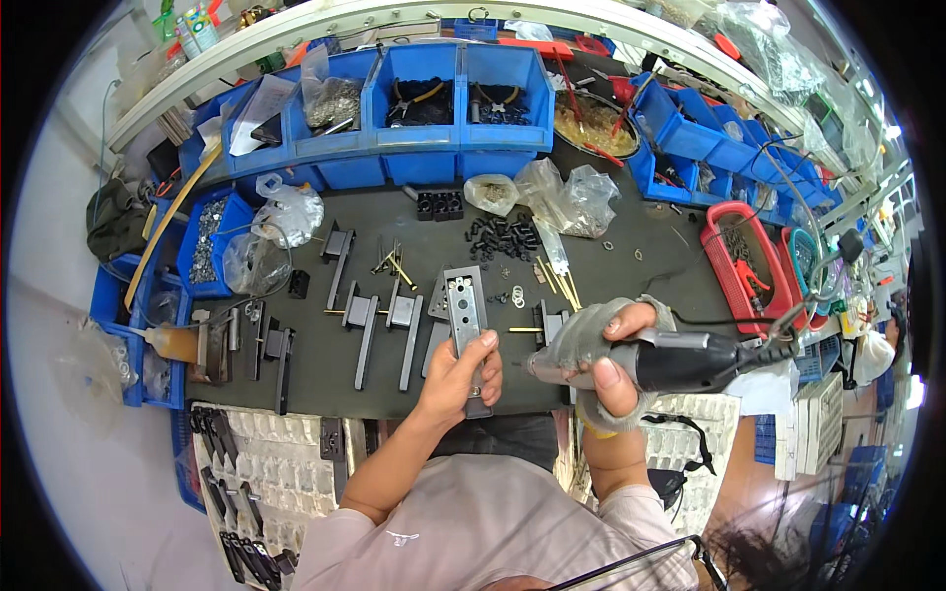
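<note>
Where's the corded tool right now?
In the head view, the corded tool is right of centre, held in the right hand, below the red basket.

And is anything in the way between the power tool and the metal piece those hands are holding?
Just some fingers: the left hand wraps the near part of the metal piece, including the side facing the power tool in the right hand. The piece's far end is uncovered, and nothing else visible stands in the gap.
</note>
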`<control>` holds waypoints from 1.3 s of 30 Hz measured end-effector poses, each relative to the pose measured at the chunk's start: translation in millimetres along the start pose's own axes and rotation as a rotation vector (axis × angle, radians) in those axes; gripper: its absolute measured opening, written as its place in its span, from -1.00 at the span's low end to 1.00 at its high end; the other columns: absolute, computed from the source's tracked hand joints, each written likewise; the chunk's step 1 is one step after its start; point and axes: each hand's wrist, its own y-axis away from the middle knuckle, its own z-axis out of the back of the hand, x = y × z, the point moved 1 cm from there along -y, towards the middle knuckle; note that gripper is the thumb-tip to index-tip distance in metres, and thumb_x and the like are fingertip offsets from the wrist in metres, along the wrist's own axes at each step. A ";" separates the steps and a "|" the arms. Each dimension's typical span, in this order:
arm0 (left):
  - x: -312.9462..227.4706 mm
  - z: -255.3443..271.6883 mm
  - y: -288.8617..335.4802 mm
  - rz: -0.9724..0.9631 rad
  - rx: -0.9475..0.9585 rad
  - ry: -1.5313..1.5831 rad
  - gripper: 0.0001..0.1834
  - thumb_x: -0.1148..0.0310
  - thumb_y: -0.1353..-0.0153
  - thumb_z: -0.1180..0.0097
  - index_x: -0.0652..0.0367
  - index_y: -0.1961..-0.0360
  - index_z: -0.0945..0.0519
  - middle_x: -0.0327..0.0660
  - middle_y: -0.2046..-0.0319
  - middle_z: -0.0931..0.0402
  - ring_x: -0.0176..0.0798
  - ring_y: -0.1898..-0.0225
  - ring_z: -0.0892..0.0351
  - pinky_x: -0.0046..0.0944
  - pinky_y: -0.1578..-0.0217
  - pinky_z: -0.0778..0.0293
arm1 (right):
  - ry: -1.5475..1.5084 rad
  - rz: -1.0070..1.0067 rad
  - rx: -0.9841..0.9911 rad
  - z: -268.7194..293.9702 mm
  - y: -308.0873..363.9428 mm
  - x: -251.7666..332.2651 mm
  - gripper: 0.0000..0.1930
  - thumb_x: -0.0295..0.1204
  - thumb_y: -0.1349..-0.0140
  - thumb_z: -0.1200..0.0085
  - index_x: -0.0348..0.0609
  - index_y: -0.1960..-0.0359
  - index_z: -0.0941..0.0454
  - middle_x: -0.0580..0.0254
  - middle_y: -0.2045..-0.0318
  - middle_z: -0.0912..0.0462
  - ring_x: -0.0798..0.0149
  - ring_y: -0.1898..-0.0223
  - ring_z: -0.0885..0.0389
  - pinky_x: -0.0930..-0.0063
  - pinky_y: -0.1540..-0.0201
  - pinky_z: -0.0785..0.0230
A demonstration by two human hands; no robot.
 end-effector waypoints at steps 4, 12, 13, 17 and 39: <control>-0.2 4.4 3.8 -0.005 0.008 0.010 -0.72 0.18 -0.45 -0.02 0.17 0.29 -0.42 -0.31 0.62 -0.30 -0.40 0.69 -0.35 -0.34 0.68 -0.32 | -0.126 -0.073 0.058 -17.2 -4.0 12.2 -0.55 -0.25 -0.20 -0.24 -0.02 0.11 -0.17 0.13 0.33 -0.50 0.32 0.36 -0.50 0.38 0.29 -0.44; 0.2 8.3 6.4 0.008 0.020 0.012 -0.72 0.16 -0.46 0.01 0.18 0.25 -0.44 -0.33 0.67 -0.25 -0.41 0.74 -0.30 -0.35 0.72 -0.27 | -0.097 -0.083 0.012 -25.5 -1.9 22.6 -0.59 -0.19 -0.18 -0.26 0.00 0.16 -0.25 0.14 0.41 -0.52 0.28 0.37 -0.53 0.41 0.28 -0.45; -0.3 6.6 6.9 0.007 -0.001 0.002 -0.72 0.16 -0.47 0.03 0.16 0.26 -0.45 -0.34 0.70 -0.22 -0.41 0.77 -0.26 -0.36 0.75 -0.25 | -0.057 -0.122 0.016 -25.0 -1.3 21.9 -0.58 -0.17 -0.17 -0.27 -0.01 0.16 -0.25 0.13 0.38 -0.54 0.28 0.35 -0.55 0.40 0.26 -0.45; 0.9 9.2 5.8 0.016 0.021 -0.002 -0.73 0.17 -0.47 0.02 0.17 0.25 -0.45 -0.34 0.70 -0.22 -0.41 0.77 -0.26 -0.35 0.75 -0.25 | -0.059 -0.187 -0.043 -24.0 3.6 22.2 -0.56 -0.16 -0.17 -0.27 -0.03 0.16 -0.24 0.10 0.34 -0.56 0.28 0.32 -0.56 0.40 0.23 -0.47; 6.5 9.5 2.9 -0.014 0.037 -0.047 -0.65 0.16 -0.47 0.02 0.29 0.28 -0.46 -0.26 0.68 -0.32 -0.36 0.74 -0.35 -0.33 0.72 -0.31 | -0.127 -0.110 0.004 -14.6 2.3 11.9 -0.51 -0.08 -0.18 -0.29 0.04 0.16 -0.20 0.14 0.32 -0.48 0.26 0.27 -0.51 0.36 0.18 -0.45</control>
